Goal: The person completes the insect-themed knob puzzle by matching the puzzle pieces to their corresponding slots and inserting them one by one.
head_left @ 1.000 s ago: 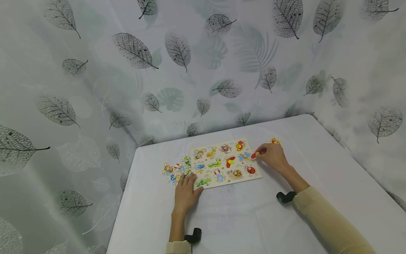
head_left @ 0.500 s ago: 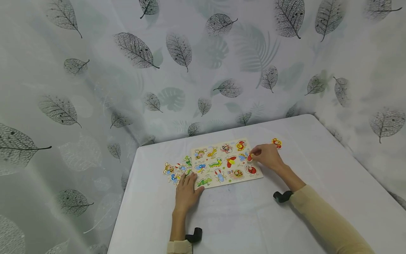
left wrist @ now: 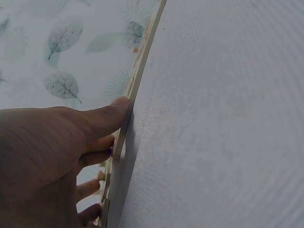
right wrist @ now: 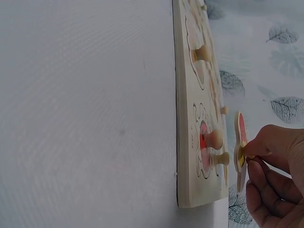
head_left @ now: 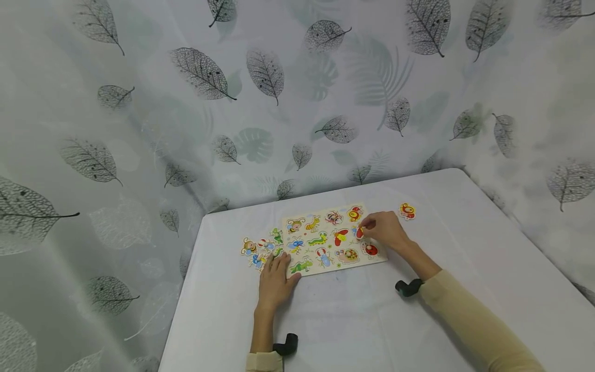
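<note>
board [head_left: 323, 228] on table [head_left: 344, 320], pieces [head_left: 248, 247] either side

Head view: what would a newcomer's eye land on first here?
Most likely the colourful puzzle board, bright against the white table, with loose pieces clustered at its left edge. Next, perhaps, the right hand pinching a red-winged piece over the board's right part, while the left hand rests at its near left corner. A leaf-printed backdrop fills much of the frame behind.

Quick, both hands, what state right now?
Left hand: open, resting against the puzzle board.
Right hand: closed, pinching a red-winged insect piece.
</note>
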Motion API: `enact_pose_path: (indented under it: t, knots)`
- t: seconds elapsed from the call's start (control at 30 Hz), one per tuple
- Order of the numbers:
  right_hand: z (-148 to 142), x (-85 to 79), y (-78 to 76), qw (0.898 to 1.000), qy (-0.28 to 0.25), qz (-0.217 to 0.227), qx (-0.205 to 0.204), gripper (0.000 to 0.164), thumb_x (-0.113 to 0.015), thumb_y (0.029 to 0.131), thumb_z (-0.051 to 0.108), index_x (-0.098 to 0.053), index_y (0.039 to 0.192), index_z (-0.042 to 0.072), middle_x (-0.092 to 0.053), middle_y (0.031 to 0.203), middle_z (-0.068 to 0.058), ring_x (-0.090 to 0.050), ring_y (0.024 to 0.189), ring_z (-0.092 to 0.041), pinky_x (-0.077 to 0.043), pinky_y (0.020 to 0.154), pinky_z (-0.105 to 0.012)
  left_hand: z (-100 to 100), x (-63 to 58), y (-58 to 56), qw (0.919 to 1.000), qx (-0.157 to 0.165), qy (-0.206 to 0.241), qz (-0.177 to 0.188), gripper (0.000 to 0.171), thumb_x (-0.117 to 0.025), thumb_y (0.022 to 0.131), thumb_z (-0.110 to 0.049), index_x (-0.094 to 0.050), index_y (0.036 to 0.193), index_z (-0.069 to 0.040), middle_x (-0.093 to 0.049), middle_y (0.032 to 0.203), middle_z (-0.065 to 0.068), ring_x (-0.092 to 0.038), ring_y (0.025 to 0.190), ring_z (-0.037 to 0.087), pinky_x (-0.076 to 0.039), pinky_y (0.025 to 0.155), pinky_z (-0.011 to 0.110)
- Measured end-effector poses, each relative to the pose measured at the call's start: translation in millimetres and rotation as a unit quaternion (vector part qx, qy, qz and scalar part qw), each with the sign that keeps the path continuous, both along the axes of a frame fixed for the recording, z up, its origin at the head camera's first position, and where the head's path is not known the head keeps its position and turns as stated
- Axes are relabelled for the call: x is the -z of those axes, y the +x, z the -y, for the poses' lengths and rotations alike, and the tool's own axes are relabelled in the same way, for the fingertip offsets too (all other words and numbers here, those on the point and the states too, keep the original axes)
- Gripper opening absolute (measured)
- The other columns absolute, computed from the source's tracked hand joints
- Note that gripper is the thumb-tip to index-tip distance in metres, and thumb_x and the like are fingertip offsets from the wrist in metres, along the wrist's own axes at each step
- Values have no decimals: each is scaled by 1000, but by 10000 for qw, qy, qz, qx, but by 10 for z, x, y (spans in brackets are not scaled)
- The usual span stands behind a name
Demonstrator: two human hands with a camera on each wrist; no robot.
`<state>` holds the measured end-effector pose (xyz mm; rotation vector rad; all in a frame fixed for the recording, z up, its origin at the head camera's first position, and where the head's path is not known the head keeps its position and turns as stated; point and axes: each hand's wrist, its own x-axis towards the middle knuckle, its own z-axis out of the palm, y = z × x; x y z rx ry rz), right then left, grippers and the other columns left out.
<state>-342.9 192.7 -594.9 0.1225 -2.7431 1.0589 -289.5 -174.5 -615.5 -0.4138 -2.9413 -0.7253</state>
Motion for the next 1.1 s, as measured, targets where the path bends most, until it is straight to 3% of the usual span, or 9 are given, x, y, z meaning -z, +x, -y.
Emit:
enact_pose_path:
  t: [0.5,0.8,1.1]
  knots:
    - [159,20,-48,9997,32,144,-212,14,-78,86,11,-82,100,9,-73,86,1,-62,76,-15,-53,63,-28,7,-26,0,10000,0,-21,83,66,-75,96,-37,-54,151,-7,-48,160,13,-26,155,42,-24,124,62]
    - [268,2,-86,9991,139,-9,-392,12,-81,85,10,-83,98,9,-74,86,1,-64,76,-14,-55,69,-30,24,-20,-8,10000,41,48,45,66,-75,96,-36,-54,151,-7,-48,159,13,-27,155,42,-25,123,63]
    - [367,-2,-118,9988,148,174,-444,12,-81,87,12,-82,98,11,-74,85,3,-64,78,-13,-55,71,-31,23,-29,-34,9999,68,-55,72,66,-76,95,-36,-54,150,-7,-48,159,13,-27,154,42,-25,123,62]
